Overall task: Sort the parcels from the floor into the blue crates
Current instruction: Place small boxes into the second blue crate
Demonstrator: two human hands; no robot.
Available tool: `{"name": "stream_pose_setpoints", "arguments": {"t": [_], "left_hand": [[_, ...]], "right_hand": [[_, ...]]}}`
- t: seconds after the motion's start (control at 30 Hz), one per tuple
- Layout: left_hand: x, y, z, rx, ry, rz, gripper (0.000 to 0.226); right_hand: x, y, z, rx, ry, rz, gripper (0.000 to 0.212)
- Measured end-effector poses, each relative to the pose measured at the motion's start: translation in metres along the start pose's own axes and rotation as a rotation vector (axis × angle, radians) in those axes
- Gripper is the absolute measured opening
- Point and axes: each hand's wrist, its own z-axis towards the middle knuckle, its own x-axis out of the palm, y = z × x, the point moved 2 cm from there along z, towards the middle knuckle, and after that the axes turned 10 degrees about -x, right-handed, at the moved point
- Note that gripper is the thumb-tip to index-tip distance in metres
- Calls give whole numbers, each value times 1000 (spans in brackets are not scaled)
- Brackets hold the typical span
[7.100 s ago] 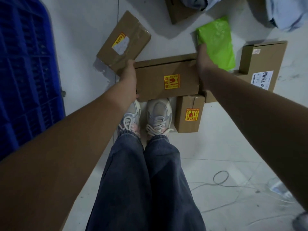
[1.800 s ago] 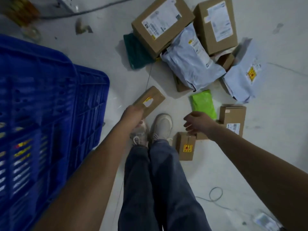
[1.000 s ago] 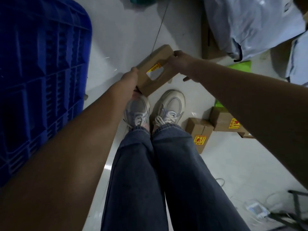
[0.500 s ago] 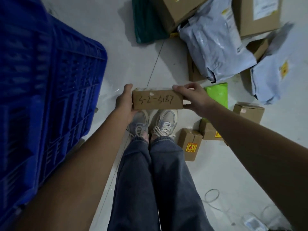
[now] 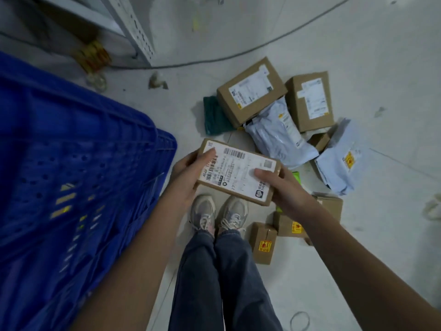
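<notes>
I hold a flat cardboard parcel (image 5: 238,172) level in front of me, its white shipping label facing up. My left hand (image 5: 191,166) grips its left end with the thumb on the label. My right hand (image 5: 276,185) grips its right end, thumb on top. A blue crate (image 5: 78,187) stands at my left, its rim just left of the parcel. More parcels lie on the floor ahead: two cardboard boxes (image 5: 253,91) (image 5: 310,101), two grey mailer bags (image 5: 279,134) (image 5: 338,161) and a dark green packet (image 5: 214,115).
Small boxes with yellow stickers (image 5: 262,242) (image 5: 290,225) lie beside my right shoe (image 5: 232,213). A metal shelf post (image 5: 133,27) and a black cable (image 5: 238,56) are on the floor at the back. Loose wire (image 5: 299,321) lies at the bottom right.
I lifted the flat parcel off the floor with both hands and turned it from its edge to label side up. My view has tilted up toward the parcel pile.
</notes>
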Motion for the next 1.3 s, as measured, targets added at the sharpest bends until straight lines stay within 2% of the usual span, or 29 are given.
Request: {"name": "stream_pose_setpoints", "arguments": {"t": [0.13, 0.2, 0.27, 0.3, 0.37, 0.47, 0.5, 0.57, 0.6, 0.7, 0.83, 0.93, 1.07, 1.13, 1.23, 1.3], "left_hand": [[25, -45, -56, 40, 145, -263, 36], [34, -61, -89, 91, 211, -332, 36], [43, -68, -123, 160, 213, -300, 24], [47, -70, -140, 202, 188, -241, 24], [55, -70, -175, 285, 150, -118, 37], [59, -74, -225, 350, 122, -170, 34], [56, -79, -239, 371, 109, -204, 36], [44, -90, -263, 423, 70, -223, 45], [34, -96, -274, 450, 53, -216, 47], [-1, -114, -305, 508, -14, -204, 47], [-47, -137, -331, 642, -121, -196, 48], [-91, -149, -327, 690, -226, -217, 40], [-155, -152, -286, 573, -303, -106, 30], [-179, -145, -252, 432, -279, -53, 29], [-198, -131, -208, 223, -201, -131, 20], [-201, -123, -182, 127, -185, -79, 29]], "right_hand": [[9, 73, -40, -219, -48, 45, 108], [15, 107, -60, -316, -55, 88, 100], [22, 133, -79, -411, -42, 96, 82], [27, 144, -88, -444, -38, 83, 81], [40, 159, -105, -482, -13, 40, 94], [65, 172, -130, -496, 47, -23, 103], [73, 176, -138, -499, 51, -42, 95], [91, 188, -154, -525, 65, -150, 60], [103, 196, -162, -547, 95, -223, 51], [143, 220, -179, -618, 202, -369, 61], [211, 247, -189, -674, 383, -445, 39], [266, 253, -177, -694, 474, -585, 39], [327, 231, -126, -574, 567, -923, 31], [348, 211, -95, -461, 628, -1158, 35], [371, 183, -49, -308, 644, -1370, 44], [380, 169, -26, -256, 633, -1488, 45]]}}
